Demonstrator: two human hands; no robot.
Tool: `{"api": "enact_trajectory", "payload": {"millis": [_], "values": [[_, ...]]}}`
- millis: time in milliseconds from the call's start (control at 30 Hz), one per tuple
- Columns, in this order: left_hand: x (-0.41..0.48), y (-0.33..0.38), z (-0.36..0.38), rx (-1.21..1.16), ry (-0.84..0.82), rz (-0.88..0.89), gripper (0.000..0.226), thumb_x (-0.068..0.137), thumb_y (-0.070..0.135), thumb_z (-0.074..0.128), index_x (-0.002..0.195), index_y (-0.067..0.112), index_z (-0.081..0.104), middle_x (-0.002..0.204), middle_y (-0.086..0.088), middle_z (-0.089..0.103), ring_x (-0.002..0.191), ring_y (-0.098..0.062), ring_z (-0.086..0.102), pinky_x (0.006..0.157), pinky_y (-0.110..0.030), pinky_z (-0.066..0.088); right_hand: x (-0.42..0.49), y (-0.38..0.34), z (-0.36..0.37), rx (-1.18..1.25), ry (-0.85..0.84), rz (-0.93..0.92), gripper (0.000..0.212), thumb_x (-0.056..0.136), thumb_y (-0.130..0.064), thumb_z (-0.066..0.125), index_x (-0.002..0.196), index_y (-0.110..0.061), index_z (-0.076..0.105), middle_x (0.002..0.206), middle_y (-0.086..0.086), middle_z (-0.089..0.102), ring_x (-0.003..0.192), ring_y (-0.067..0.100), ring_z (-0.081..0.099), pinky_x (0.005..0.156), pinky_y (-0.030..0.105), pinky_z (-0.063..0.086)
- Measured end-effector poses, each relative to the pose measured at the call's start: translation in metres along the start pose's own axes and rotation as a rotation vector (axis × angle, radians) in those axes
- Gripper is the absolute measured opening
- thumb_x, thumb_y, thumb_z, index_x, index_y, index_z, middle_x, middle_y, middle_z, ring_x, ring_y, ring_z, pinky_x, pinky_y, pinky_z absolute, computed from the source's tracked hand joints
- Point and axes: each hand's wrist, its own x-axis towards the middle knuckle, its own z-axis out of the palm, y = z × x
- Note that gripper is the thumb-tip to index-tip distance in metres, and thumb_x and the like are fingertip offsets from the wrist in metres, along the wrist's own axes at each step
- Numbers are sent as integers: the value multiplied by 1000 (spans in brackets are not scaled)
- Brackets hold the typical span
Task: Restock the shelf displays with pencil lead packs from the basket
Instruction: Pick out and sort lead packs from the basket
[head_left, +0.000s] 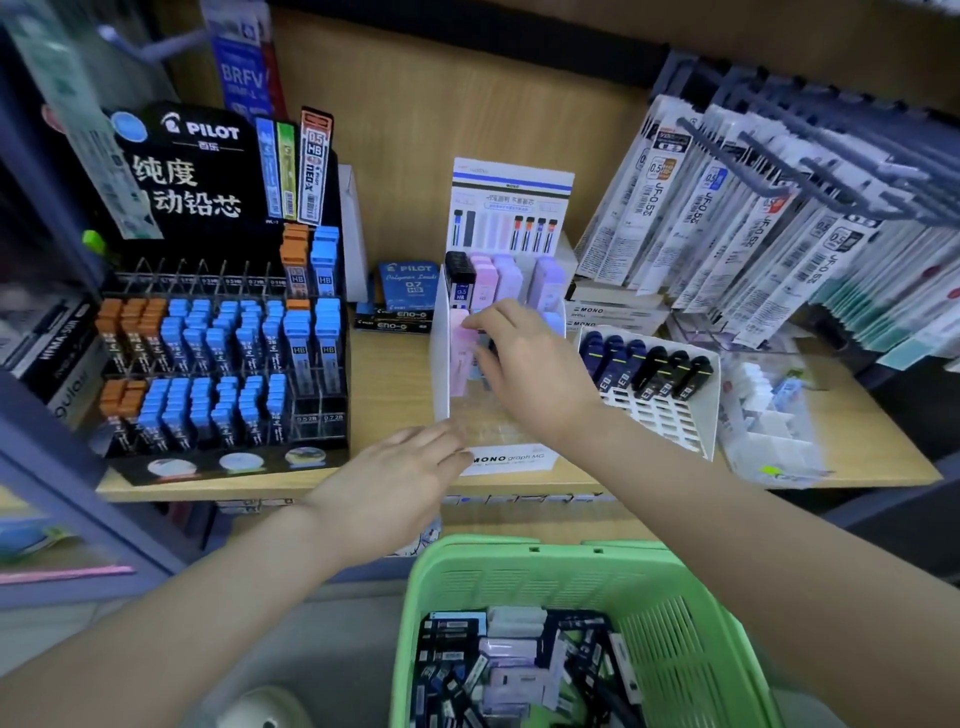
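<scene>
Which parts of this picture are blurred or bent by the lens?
Head view: the wide lens bows the shelf edge and tilts the hanging refill packs; the purple frame at left and the left hand look smeared; the Pilot display and the right hand on the pink pack are sharp.

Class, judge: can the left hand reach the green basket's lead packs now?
Probably yes: the left hand is empty, the open-topped basket of lead packs lies below; the right hand pinches a pink pack.

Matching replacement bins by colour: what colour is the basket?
The basket is light green, shown best in the head view.
</scene>
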Motion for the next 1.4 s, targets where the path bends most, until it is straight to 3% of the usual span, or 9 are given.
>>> {"api": "enact_trajectory", "payload": {"millis": [233, 400, 500, 600, 733, 1000, 1100, 1233, 1400], "values": [[-17, 31, 8, 121, 91, -117, 25, 77, 18, 46, 87, 11, 67, 88, -4, 61, 90, -23, 54, 83, -33, 36, -80, 27, 4, -29, 155, -45, 27, 89, -16, 41, 103, -6, 61, 99, 7, 59, 92, 19, 46, 85, 27, 35], [-37, 71, 51, 44, -93, -167, 30, 57, 21, 80, 84, 12, 69, 83, -2, 61, 85, -17, 44, 82, -33, 32, -161, 59, 36, -2, -19, -21, 26, 92, -20, 39, 100, -12, 62, 92, 0, 59, 85, 14, 48, 77, 27, 46], [-47, 102, 83, -135, -306, -203, 34, 48, 29, 85, 77, 21, 68, 78, 7, 59, 81, -11, 44, 82, -28, 36, -216, 76, 73, 50, -166, 102, 16, 83, -11, 61, 99, -15, 63, 92, -2, 60, 86, 14, 55, 72, 30, 54], [-51, 136, 106, -209, -477, -277, 37, 69, 33, 74, 102, 18, 66, 100, 2, 60, 95, -12, 55, 92, -29, 46, -268, 84, 113, 169, -387, 271, 25, 87, -10, 60, 111, -16, 60, 106, -1, 58, 98, 18, 59, 83, 35, 53], [-62, 173, 158, -348, -689, -451, 44, 98, 29, 35, 140, 15, 33, 139, -3, 36, 129, -18, 33, 115, -34, 23, -316, 89, 165, 321, -784, 370, 39, 98, -15, 40, 137, -17, 39, 138, 2, 41, 127, 18, 41, 101, 26, 35], [-89, 192, 240, -563, -962, -722, 63, 94, 40, 52, 146, 16, 27, 144, -3, 38, 130, -20, 36, 105, -28, 33, -360, 92, 220, 616, -1160, 424, 49, 97, -11, 47, 143, -17, 31, 145, 6, 39, 129, 24, 42, 98, 27, 39], [-90, 187, 255, -581, -962, -718, 73, 88, 39, 61, 148, 18, 25, 148, 0, 36, 135, -20, 31, 111, -33, 30, -367, 89, 228, 702, -1145, 461, 46, 95, -9, 51, 139, -9, 37, 136, 11, 45, 126, 29, 44, 84, 16, 43], [-87, 187, 267, -707, -964, -692, 75, 83, 37, 69, 145, 19, 31, 135, 1, 47, 124, -16, 42, 102, -28, 36, -376, 94, 248, 672, -1210, 440, 59, 87, -20, 66, 138, -15, 38, 127, 10, 53, 117, 26, 51, 90, 34, 46], [-88, 198, 281, -895, -938, -882, 56, 79, 32, 75, 125, 18, 47, 113, 2, 51, 111, -17, 52, 93, -34, 45, -373, 95, 261, 544, -1254, 353, 45, 88, -28, 63, 129, -11, 52, 127, 11, 51, 119, 29, 44, 93, 33, 39]]}}
